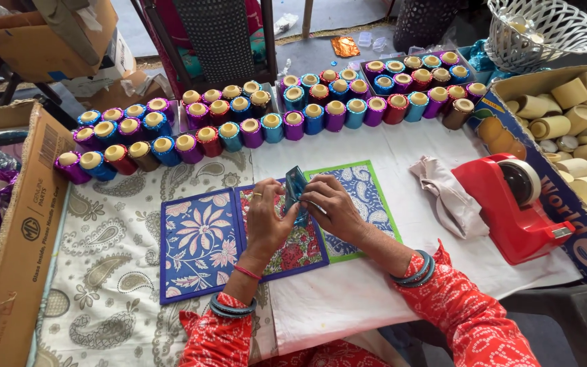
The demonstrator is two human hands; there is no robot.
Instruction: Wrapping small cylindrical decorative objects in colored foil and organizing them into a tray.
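Hands seen from above, left hand (266,216) and right hand (334,207) both pinched on a small teal wrapped roll (295,190) held over patterned mats (202,241), where the shiny wrap could likely be creased if gripped too hard.

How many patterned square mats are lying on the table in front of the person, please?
3: a blue floral mat on the left, a red floral mat in the middle under the hands, and a green-edged blue mat on the right.
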